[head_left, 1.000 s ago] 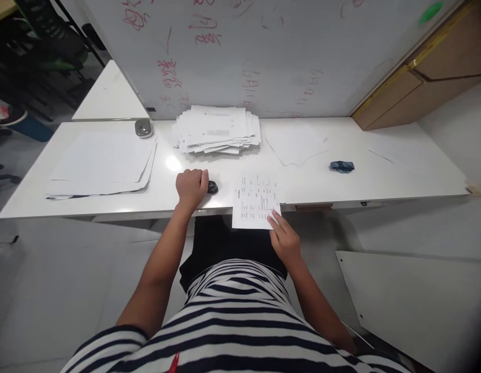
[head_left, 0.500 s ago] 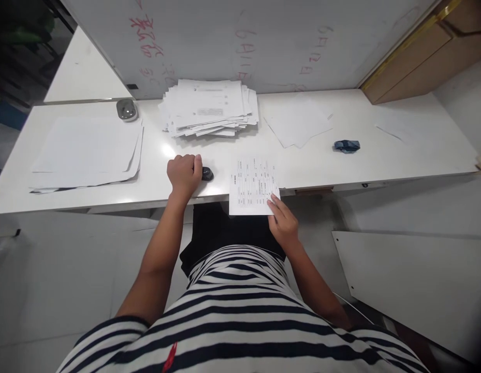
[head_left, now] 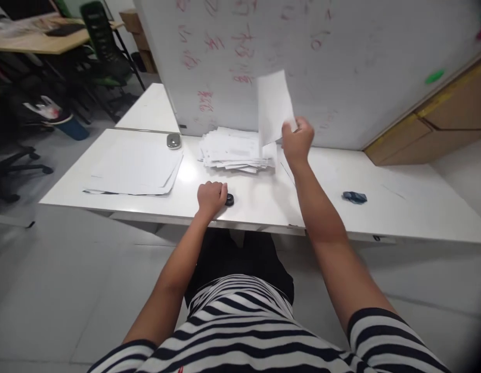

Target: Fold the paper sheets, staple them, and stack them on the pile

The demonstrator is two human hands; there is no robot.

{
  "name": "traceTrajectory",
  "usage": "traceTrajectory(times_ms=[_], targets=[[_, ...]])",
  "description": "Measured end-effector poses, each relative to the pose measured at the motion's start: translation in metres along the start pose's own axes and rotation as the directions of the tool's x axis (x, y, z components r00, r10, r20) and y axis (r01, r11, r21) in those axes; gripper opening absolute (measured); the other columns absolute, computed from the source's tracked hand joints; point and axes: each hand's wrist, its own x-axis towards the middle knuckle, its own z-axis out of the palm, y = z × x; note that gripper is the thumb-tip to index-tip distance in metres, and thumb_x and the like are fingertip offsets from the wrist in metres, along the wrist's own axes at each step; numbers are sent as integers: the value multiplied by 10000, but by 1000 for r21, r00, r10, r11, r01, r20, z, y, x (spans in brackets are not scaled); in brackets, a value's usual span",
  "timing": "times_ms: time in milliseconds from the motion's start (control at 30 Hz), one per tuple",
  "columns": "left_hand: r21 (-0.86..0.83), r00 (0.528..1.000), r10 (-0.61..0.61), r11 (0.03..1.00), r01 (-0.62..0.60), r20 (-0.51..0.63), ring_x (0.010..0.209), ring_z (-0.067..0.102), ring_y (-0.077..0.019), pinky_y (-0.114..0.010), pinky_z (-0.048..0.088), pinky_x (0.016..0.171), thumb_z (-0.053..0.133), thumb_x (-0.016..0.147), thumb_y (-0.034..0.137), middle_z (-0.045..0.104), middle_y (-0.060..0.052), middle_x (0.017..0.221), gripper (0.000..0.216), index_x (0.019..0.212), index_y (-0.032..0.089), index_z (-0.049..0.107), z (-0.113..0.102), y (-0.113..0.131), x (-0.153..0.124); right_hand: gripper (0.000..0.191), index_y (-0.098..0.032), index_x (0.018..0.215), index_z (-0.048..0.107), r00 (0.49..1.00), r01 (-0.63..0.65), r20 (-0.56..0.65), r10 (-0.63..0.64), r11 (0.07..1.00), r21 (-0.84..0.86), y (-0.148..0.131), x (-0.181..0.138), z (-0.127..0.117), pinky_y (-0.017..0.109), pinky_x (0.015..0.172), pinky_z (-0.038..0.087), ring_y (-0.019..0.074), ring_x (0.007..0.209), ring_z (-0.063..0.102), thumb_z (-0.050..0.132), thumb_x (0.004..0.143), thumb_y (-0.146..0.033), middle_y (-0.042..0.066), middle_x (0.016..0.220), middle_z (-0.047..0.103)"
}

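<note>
My right hand point(head_left: 298, 139) is raised past the far right side of the paper stack, pinching a white sheet of paper point(head_left: 275, 106). The sheet stands tilted up in front of the whiteboard, and its lower edge overlaps the stack of papers point(head_left: 234, 147) in view. Close to the table's front edge, my left hand point(head_left: 211, 198) is closed in a fist on the tabletop. A small black object with a rounded end point(head_left: 229, 199) pokes out at its right side; the fist hides the remainder, so its kind is unclear.
Large white sheets point(head_left: 131, 166) lie on the left of the white table point(head_left: 259, 199). Behind them sits a small dark-topped, rounded object point(head_left: 173, 141). A dark blue bundle point(head_left: 354, 197) lies to the right. A whiteboard point(head_left: 364, 98) and cardboard boxes point(head_left: 430, 122) stand at the back.
My right hand has carried the sheet from the table's front edge forward and up beside the stack. My left fist stays by the black object. The view has tilted up and turned left.
</note>
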Motion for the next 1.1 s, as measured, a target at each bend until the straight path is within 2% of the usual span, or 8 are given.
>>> traceTrajectory(times_ms=[133, 267, 367, 467, 633, 733, 833, 1100], targets=[[-24, 1000, 23, 999, -23, -13, 699, 534, -216, -363, 208, 617, 313, 964, 344, 614, -81, 649, 441, 634, 188, 560, -2, 0, -2, 377, -38, 1010, 642, 954, -213, 217, 209, 977, -4, 5, 8, 66, 306, 630, 500, 167, 611, 615, 394, 919, -307, 118, 796, 683], [-44, 999, 23, 999, -24, -25, 688, 526, -209, -365, 208, 618, 316, 964, 334, 617, -79, 647, 440, 626, 188, 557, -2, 0, -4, 469, 9, 1182, 535, 914, -277, 305, 268, 961, -15, 7, -26, 82, 262, 673, 477, 129, 561, 601, 346, 928, -337, 123, 846, 704], [-61, 999, 20, 998, -22, -29, 688, 522, -208, -363, 203, 617, 318, 962, 331, 611, -79, 641, 438, 623, 189, 556, -1, -1, -4, 600, -33, 1374, 360, 920, -272, 274, 279, 960, -65, 11, -49, 72, 321, 735, 485, 217, 744, 655, 426, 907, -404, 136, 878, 717], [-68, 1000, 18, 998, -20, -22, 683, 518, -207, -360, 194, 611, 320, 959, 330, 602, -79, 633, 437, 614, 189, 547, -1, -1, -4, 589, -141, 1369, 421, 927, -227, 251, 278, 950, -216, 32, -67, 50, 413, 799, 472, 303, 920, 639, 422, 893, -487, 162, 982, 701], [-30, 999, 31, 999, -31, -25, 673, 512, -205, -355, 192, 608, 321, 957, 333, 591, -71, 620, 429, 609, 191, 527, 0, -2, -2, 534, -148, 1322, 493, 974, -98, 150, 170, 912, -398, 106, -81, 9, 509, 958, 375, 336, 1190, 494, 383, 896, -452, 191, 1277, 568], [9, 999, 35, 999, -35, -30, 670, 511, -206, -352, 197, 606, 327, 953, 333, 583, -66, 610, 417, 609, 194, 514, -1, -2, -2, 678, -140, 1385, 426, 942, -98, 234, 240, 865, -493, 146, -80, -3, 595, 1058, 225, 366, 1364, 286, 430, 857, -565, 192, 1475, 378], [40, 998, 41, 998, -40, -37, 668, 510, -206, -348, 205, 608, 330, 949, 330, 567, -63, 593, 414, 590, 197, 490, -2, -1, 0, 657, -165, 1371, 453, 906, -144, 279, 319, 851, -505, 161, -79, -3, 601, 1086, 164, 345, 1388, 259, 380, 881, -596, 157, 1494, 373], [29, 1000, 5, 1000, -5, -26, 645, 479, -201, -339, 197, 607, 332, 938, 342, 530, -58, 574, 408, 566, 203, 426, -3, 2, 5, 415, -120, 1212, 586, 962, -125, 155, 226, 864, -488, 152, -80, -4, 475, 981, 318, 316, 1147, 534, 342, 950, -329, 197, 1198, 629]])
